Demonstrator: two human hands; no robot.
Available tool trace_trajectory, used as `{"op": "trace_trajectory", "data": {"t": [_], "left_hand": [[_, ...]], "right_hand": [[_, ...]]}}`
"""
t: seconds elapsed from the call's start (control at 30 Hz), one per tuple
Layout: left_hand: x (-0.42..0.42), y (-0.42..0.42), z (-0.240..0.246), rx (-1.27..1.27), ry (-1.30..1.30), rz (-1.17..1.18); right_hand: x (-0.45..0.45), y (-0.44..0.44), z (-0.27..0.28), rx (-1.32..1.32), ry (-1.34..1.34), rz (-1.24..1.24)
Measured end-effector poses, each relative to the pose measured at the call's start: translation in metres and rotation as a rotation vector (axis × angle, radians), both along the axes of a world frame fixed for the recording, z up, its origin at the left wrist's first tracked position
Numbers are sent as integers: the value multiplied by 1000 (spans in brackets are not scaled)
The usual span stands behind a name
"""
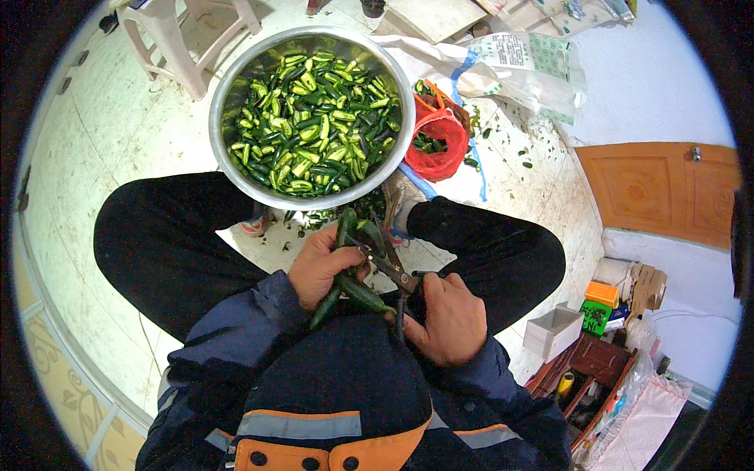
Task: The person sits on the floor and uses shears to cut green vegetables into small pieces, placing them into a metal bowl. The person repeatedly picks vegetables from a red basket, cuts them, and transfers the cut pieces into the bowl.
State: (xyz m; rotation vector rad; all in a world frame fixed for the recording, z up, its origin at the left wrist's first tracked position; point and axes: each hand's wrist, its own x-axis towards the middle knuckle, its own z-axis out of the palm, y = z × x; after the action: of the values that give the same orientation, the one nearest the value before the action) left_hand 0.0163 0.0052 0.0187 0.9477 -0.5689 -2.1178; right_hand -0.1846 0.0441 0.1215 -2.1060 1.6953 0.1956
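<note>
My left hand grips several long green chili peppers, which stick out above and below the fingers. My right hand is closed around the dark handles of a pair of scissors. The scissor blades reach up and left to the peppers beside my left thumb; whether they are fully closed cannot be told. Beyond the hands, between my knees, stands a large metal basin holding a heap of cut green peppers. To its right a red mesh bag holds more green peppers.
Pepper scraps litter the floor below the basin and right of the bag. A white woven sack lies at the upper right. A plastic stool stands upper left. A white box and an open wooden drawer are at lower right.
</note>
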Motion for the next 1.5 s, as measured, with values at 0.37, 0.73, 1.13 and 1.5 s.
{"op": "trace_trajectory", "data": {"t": [0.37,0.73,1.13,1.5], "left_hand": [[11,-12,-3,-48,-159,161],[29,-30,-6,-137,-200,161],[33,-55,-12,135,-89,279],[43,-76,-49,177,-127,371]], "right_hand": [[10,-18,-8,64,151,30],[15,-62,-22,-156,44,213],[19,-77,-74,4,-80,169],[43,-95,-93,36,-53,73]]}}
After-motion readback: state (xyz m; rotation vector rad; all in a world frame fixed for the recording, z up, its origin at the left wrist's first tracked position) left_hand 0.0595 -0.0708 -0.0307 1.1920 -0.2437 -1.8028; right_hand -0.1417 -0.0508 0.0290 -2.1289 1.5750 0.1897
